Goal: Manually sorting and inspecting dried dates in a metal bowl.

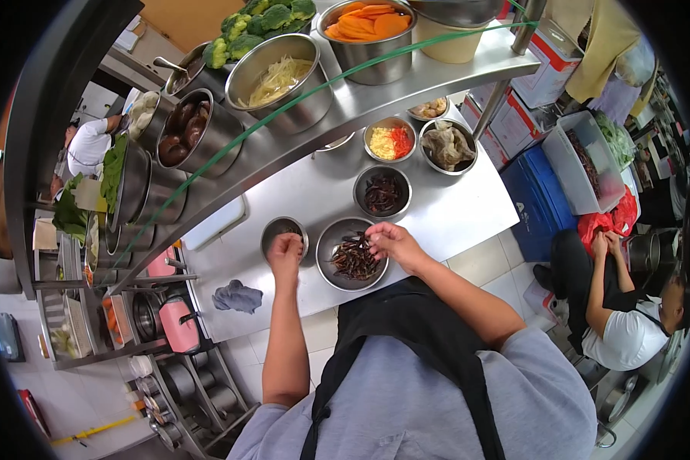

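In front of me on a steel worktable [322, 190] stands a steel bowl [326, 276] of dark dried chillies [351, 261]. At its right rim is my right hand [392, 244], fingers drawn together beside the chillies; whether a piece is pinched in them is unclear. My left hand [286, 253] hovers over a smaller steel bowl [269, 229] to the left, fingertips bunched and pointing down. It covers most of that bowl's contents, and any small thing in its grip is hidden. Behind the chillies, another steel bowl [359, 204] contains dark reddish-brown pieces [382, 192].
Farther back are a bowl of minced yellow and red ingredients [390, 142] and a bowl of greyish food [448, 146]. A grey cloth [237, 297] lies left. Overhead, a steel shelf [374, 92] bears several food containers. A seated co-worker [627, 328] handles a red bag at right.
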A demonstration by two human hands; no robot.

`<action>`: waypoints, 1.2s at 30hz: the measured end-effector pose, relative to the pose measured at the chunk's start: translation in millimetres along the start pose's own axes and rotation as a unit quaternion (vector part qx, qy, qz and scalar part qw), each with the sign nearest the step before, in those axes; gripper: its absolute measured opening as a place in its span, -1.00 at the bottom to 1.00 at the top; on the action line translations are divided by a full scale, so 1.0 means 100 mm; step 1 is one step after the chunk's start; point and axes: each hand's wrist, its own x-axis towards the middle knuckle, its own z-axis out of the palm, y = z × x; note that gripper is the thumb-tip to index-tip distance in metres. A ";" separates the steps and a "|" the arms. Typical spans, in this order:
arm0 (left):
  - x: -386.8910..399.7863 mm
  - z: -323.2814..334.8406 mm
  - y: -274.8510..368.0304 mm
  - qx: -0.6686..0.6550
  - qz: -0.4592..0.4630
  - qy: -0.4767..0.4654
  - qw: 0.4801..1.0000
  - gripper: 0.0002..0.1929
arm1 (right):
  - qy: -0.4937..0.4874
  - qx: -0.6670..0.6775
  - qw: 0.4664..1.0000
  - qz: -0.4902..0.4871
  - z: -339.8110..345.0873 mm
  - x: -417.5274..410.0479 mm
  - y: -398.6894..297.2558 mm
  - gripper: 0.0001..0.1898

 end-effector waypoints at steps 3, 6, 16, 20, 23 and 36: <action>0.05 -0.02 0.10 0.370 0.196 0.099 0.903 -0.85 | 0.077 0.071 0.994 0.033 -0.07 -0.02 -0.09 -0.77; -0.03 0.32 0.14 0.399 0.294 -0.035 0.868 -0.77 | 0.082 0.100 0.991 0.039 -0.06 -0.02 -0.14 -0.78; -0.28 1.13 -0.27 0.537 0.203 -0.145 0.806 -0.83 | 0.104 0.036 0.992 0.062 0.00 0.00 -0.04 -0.81; -0.26 1.12 -0.26 0.509 0.196 -0.169 0.821 -0.86 | 0.108 -0.005 0.993 0.057 -0.08 0.01 0.06 -0.83; -0.31 1.12 -0.28 0.529 0.226 -0.168 0.801 -0.87 | 0.112 -0.029 0.992 0.050 -0.08 0.03 0.10 -0.85; -0.29 1.10 -0.14 0.506 0.271 -0.195 0.796 -0.86 | 0.126 -0.041 0.991 0.025 -0.02 0.01 0.06 -0.84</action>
